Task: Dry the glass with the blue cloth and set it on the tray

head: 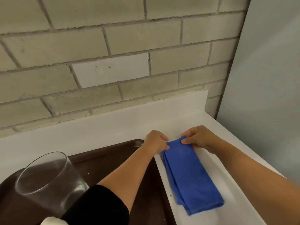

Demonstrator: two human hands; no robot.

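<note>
A clear drinking glass (48, 181) stands upright on the dark brown tray (113, 159) at the lower left. The blue cloth (190, 176) lies folded into a long strip on the white counter, right of the tray. My left hand (155, 142) pinches the far left corner of the cloth. My right hand (198, 138) pinches the far right corner. Both hands meet at the cloth's far end, and the left forearm crosses over the tray.
A white counter (113, 127) with a low backsplash runs along a painted brick wall (113, 54). A pale grey panel (267, 78) closes the right side. The counter's right edge falls away near my right forearm.
</note>
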